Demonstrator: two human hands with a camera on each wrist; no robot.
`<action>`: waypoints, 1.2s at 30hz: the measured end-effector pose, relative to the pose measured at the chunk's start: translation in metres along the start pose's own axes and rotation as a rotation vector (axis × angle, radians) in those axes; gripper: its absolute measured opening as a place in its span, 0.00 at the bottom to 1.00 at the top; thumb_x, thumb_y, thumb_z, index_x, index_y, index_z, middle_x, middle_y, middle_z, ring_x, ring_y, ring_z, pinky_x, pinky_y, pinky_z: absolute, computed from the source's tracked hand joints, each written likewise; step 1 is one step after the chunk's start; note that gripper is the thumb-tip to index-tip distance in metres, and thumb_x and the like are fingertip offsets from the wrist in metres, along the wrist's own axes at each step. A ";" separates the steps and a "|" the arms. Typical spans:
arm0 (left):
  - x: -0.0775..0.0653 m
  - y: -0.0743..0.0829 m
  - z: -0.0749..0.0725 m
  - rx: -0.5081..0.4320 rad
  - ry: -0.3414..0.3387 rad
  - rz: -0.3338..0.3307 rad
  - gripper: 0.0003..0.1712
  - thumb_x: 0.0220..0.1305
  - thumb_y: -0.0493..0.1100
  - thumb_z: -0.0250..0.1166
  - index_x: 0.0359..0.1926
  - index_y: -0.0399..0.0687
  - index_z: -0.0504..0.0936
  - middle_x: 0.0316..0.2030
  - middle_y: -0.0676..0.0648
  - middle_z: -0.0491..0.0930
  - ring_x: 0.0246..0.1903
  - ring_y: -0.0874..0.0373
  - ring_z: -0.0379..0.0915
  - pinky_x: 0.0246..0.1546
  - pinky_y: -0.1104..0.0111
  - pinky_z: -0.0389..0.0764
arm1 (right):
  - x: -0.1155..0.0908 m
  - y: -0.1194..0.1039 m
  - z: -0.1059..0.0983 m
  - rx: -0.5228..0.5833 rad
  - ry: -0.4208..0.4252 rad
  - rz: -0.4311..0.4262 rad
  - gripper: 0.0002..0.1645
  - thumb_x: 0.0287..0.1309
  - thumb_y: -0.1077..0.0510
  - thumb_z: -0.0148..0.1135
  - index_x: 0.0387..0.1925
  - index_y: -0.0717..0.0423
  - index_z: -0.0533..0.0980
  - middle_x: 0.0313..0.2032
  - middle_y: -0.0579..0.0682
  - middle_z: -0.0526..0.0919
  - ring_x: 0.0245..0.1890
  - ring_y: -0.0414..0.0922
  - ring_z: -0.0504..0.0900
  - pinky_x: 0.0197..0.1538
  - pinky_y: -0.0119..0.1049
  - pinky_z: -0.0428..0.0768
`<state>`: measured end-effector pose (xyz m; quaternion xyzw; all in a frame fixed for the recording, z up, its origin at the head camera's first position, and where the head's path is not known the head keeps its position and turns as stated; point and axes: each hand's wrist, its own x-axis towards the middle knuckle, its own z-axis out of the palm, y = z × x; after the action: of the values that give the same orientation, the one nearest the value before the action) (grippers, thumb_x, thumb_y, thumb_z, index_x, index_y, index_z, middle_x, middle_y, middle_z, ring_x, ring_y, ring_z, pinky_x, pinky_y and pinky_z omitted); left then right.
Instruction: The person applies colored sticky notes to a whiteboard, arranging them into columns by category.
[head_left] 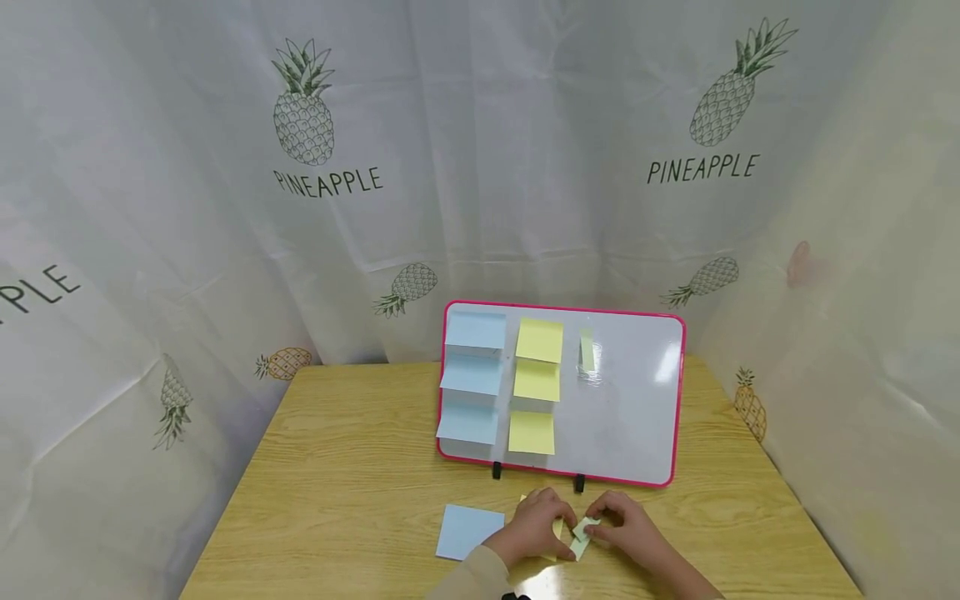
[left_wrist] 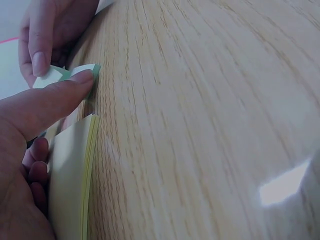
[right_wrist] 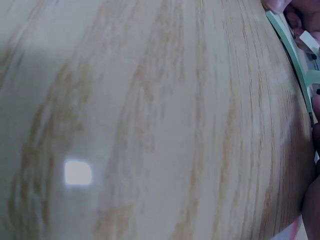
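Observation:
A small pad of narrow pale green sticky notes (head_left: 578, 550) lies near the front of the table, below the whiteboard. My left hand (head_left: 534, 525) pinches it between thumb and finger; in the left wrist view the thumb (left_wrist: 75, 87) lies on the pad's end. From the other side my right hand (head_left: 632, 529) pinches a green sticky note (head_left: 587, 528) that bends up from the pad. That raised note also shows in the left wrist view, by the right hand's fingertips (left_wrist: 40, 64). Partly hidden beneath the left hand is a yellow sticky note pad (left_wrist: 70, 175).
Behind the hands stands a pink-framed whiteboard (head_left: 630, 400) on black feet. It bears blue notes (head_left: 469, 375), yellow notes (head_left: 537, 380) and one narrow green note (head_left: 587, 350). Left of the hands lies a blue note pad (head_left: 468, 532) on the wooden table (head_left: 337, 467). Pineapple-print curtains surround it.

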<state>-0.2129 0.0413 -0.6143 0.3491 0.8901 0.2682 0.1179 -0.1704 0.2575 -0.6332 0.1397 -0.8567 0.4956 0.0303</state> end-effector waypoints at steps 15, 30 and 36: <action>-0.001 0.002 -0.005 -0.023 -0.019 0.011 0.28 0.41 0.51 0.81 0.48 0.70 0.85 0.35 0.65 0.64 0.37 0.72 0.56 0.41 0.71 0.62 | 0.002 -0.009 -0.013 0.201 -0.056 0.109 0.17 0.56 0.60 0.70 0.45 0.65 0.78 0.41 0.58 0.83 0.40 0.40 0.81 0.44 0.31 0.78; -0.001 0.002 -0.005 -0.046 -0.029 0.029 0.31 0.43 0.48 0.80 0.51 0.74 0.83 0.34 0.65 0.64 0.35 0.73 0.55 0.41 0.72 0.61 | 0.001 -0.026 -0.030 0.085 -0.035 0.035 0.20 0.54 0.62 0.71 0.47 0.67 0.77 0.43 0.58 0.82 0.43 0.44 0.79 0.47 0.40 0.79; -0.002 0.003 -0.006 -0.026 -0.034 0.035 0.32 0.43 0.49 0.80 0.52 0.74 0.82 0.32 0.65 0.62 0.35 0.73 0.55 0.42 0.71 0.61 | 0.000 -0.024 -0.036 0.105 -0.103 0.001 0.24 0.54 0.63 0.71 0.52 0.64 0.75 0.45 0.58 0.80 0.44 0.50 0.78 0.47 0.42 0.78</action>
<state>-0.2121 0.0392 -0.6079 0.3675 0.8782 0.2757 0.1329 -0.1668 0.2772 -0.5947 0.1657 -0.8302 0.5318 -0.0214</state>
